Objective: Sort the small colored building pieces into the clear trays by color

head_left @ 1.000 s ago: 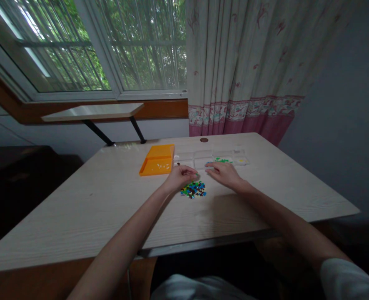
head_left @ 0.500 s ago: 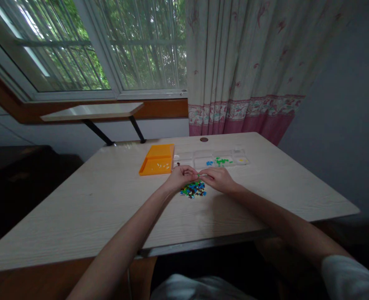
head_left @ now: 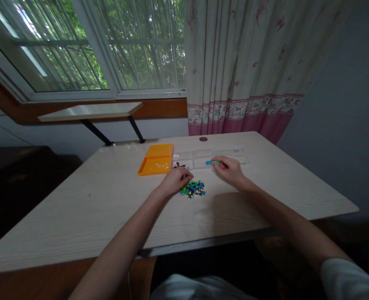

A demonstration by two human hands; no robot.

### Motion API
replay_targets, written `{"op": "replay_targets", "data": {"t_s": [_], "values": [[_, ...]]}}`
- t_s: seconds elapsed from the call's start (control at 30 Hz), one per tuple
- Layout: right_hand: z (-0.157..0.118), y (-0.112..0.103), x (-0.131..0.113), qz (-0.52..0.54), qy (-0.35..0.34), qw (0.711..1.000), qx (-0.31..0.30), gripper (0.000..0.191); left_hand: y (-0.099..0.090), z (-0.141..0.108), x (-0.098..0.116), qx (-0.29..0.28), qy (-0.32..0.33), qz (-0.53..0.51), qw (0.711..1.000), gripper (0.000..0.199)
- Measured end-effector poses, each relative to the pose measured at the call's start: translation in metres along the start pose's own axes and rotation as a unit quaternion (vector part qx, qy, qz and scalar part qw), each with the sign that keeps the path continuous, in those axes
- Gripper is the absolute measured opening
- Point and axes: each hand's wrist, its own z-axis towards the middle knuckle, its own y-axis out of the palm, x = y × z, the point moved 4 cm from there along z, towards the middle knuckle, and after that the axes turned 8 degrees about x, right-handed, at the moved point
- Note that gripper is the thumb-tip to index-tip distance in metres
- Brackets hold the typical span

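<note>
A pile of small green, blue, dark and yellow pieces (head_left: pixel 193 189) lies on the table. My left hand (head_left: pixel 177 178) is at the pile's upper left edge, its fingers curled together; whatever they hold, if anything, is too small to name. My right hand (head_left: pixel 230 170) reaches over the clear compartment tray (head_left: pixel 200 163), fingers pinched beside the green pieces (head_left: pixel 216 161); its contents are hidden. Blue pieces (head_left: pixel 208 163) lie just left of those fingertips. Dark pieces (head_left: pixel 178 165) sit in the tray's left compartment, and a yellow one (head_left: pixel 240 159) lies at the right.
An open orange case (head_left: pixel 156 159) with several white pieces stands left of the tray. The wooden table (head_left: pixel 109 208) has a round dark grommet (head_left: pixel 203 139) at the back. A small raised shelf (head_left: pixel 91 111) stands at the back left, below the window.
My hands were together above the pile with a green piece between them. They have parted: the right hand moved right and forward over the tray, the left slightly left and down.
</note>
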Motion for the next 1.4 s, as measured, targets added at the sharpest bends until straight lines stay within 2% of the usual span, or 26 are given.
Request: {"op": "replay_targets", "data": {"t_s": [0.2,0.5,0.73,0.83,0.9,1.0,1.1,1.23,1.4], "values": [[0.001,-0.002,0.001,0.004,-0.006,1.0,0.012,0.021,0.004,-0.001,-0.001,-0.022,0.016,0.046,0.999,0.018],[0.003,-0.003,0.003,-0.019,-0.003,1.0,0.0,0.023,0.004,-0.002,-0.001,-0.026,0.015,0.055,0.998,0.018],[0.003,-0.002,0.046,-0.141,0.117,0.983,-0.029,0.021,0.003,-0.001,0.0,-0.034,0.013,0.067,0.997,0.017],[0.001,-0.001,0.061,-0.186,0.139,0.971,-0.046,0.021,0.002,-0.001,0.001,-0.032,0.016,0.064,0.997,0.016],[0.0,0.0,0.062,-0.196,0.14,0.969,-0.055,0.022,0.0,-0.001,0.003,-0.022,0.016,0.053,0.998,0.016],[-0.001,0.006,0.049,-0.167,0.129,0.974,-0.089,0.021,-0.002,0.0,0.008,0.012,0.029,0.022,0.999,0.018],[-0.006,0.019,0.019,-0.105,0.08,0.981,-0.142,0.019,-0.003,0.002,0.014,0.052,0.042,-0.007,0.998,0.019],[-0.014,0.035,-0.017,-0.048,0.028,0.982,-0.182,0.018,-0.002,0.002,0.017,0.083,0.046,-0.022,0.995,0.019],[-0.02,0.043,-0.028,-0.038,0.032,0.98,-0.195,0.019,-0.003,0.002,0.017,0.11,0.049,-0.022,0.992,0.016]]}}
